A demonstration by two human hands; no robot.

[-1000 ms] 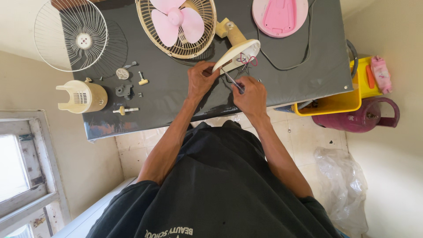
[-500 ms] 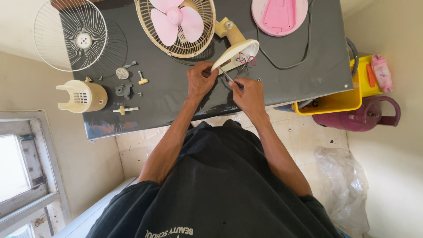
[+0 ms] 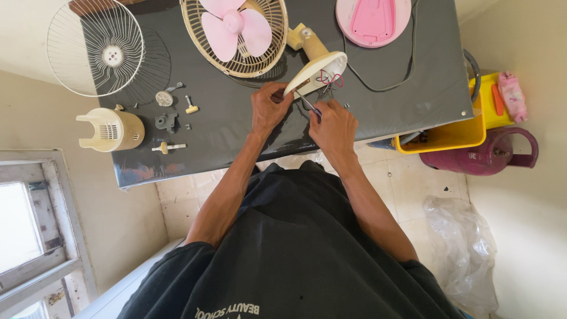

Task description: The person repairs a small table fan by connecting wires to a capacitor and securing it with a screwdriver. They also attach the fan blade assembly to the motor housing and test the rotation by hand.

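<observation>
Head view. Your left hand (image 3: 269, 109) grips the near rim of the cream fan motor housing (image 3: 316, 71), fingers curled and pressed against its edge. The housing lies tilted on the dark desk (image 3: 236, 136), far of centre, with its open side facing you and red and dark wires (image 3: 328, 80) showing inside. Your right hand (image 3: 333, 121) lies just right of the left hand, fingers closed in a pinch around a slim metal tool (image 3: 308, 105). The tool's tip points far and left, toward the open side of the housing; you cannot tell whether it touches the wires.

Far and left of the housing, the rear fan guard (image 3: 198, 35) lies flat with the pink fan blade (image 3: 233, 26) in it. The guard touches the cream neck of the housing. At the far right, the round pink fan base (image 3: 372, 18) lies on the desk, and a dark power cord (image 3: 407, 65) runs from it toward the housing.

At the far left corner, the white wire front guard (image 3: 97, 47) overhangs the desk edge. Near it, a cream vented motor cover (image 3: 112, 129) lies at the left edge. Small loose parts (image 3: 168, 115), among them a round knob and a short shaft, lie scattered between the cover and your left hand.

Right of the desk, a yellow bin (image 3: 460, 133) and a dark red gas cylinder (image 3: 481, 155) stand on the tiled floor (image 3: 407, 183). A clear plastic bag (image 3: 463, 248) lies nearer to you.
</observation>
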